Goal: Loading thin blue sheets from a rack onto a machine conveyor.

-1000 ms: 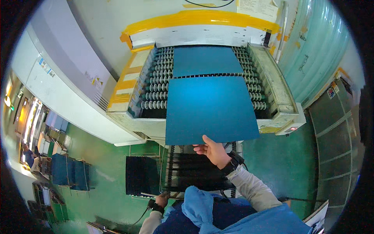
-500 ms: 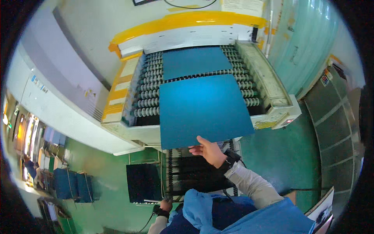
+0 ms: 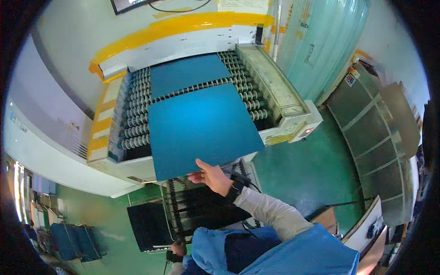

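A flat blue panel (image 3: 201, 133) lies on the rollers at the front of the machine and juts past its near edge. My right hand (image 3: 213, 178) is at that panel's near edge, thumb over the top face and fingers partly hidden at the underside, closed on it. Behind it, a second blue panel (image 3: 189, 73) rests on the rollers. Low in the view, my left hand (image 3: 178, 249) is at the near left corner of a slotted rack (image 3: 173, 201), its fingers curled and partly hidden. Dark panels stand in the rack below the machine's front.
The roller conveyor (image 3: 137, 114) has side walls, with yellow tape on the left one. A dark panel (image 3: 149, 224) stands left of the rack. Farther left are more blue panels (image 3: 75, 240). Grey panels (image 3: 371, 133) lean at the right, near cardboard sheets (image 3: 362, 227).
The view has turned, so the machine and panels appear farther left. My right hand keeps its place at the front panel's edge, and my left hand stays by the rack.
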{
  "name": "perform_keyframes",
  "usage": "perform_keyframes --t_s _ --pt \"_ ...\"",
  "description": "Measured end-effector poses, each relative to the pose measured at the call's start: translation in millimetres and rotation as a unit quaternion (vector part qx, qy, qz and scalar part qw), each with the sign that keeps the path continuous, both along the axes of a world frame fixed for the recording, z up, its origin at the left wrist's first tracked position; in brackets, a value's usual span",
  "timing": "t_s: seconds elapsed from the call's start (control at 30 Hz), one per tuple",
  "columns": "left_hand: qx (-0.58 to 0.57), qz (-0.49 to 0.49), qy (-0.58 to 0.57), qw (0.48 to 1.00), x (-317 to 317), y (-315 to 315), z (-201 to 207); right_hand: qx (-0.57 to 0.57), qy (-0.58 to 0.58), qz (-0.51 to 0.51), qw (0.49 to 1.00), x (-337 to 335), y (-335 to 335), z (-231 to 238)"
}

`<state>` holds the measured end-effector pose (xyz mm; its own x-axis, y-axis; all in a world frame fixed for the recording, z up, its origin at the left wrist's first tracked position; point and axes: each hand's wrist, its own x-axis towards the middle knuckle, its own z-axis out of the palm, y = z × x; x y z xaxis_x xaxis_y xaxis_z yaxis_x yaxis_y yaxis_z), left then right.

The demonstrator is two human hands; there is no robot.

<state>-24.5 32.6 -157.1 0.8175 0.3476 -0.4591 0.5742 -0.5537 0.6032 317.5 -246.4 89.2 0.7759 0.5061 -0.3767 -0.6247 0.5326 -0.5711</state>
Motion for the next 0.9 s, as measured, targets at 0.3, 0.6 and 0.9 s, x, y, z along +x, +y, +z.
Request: perform_keyframes --t_s 0.3,0.6,0.9 --pt "-0.031 0.071 -0.023 0.997 -6 -4 -4 -0.032 -0.026 0.011 0.999 11 1 1" --pt "-0.275 0.148 -0.148 0.938 -50 -3 -158 -0.038 -0.035 -0.02 0.998 9 7 4" --pt "0.063 0.103 0.122 0.985 0 -25 -68 -0.07 -0.041 -0.015 0.997 28 9 -7"
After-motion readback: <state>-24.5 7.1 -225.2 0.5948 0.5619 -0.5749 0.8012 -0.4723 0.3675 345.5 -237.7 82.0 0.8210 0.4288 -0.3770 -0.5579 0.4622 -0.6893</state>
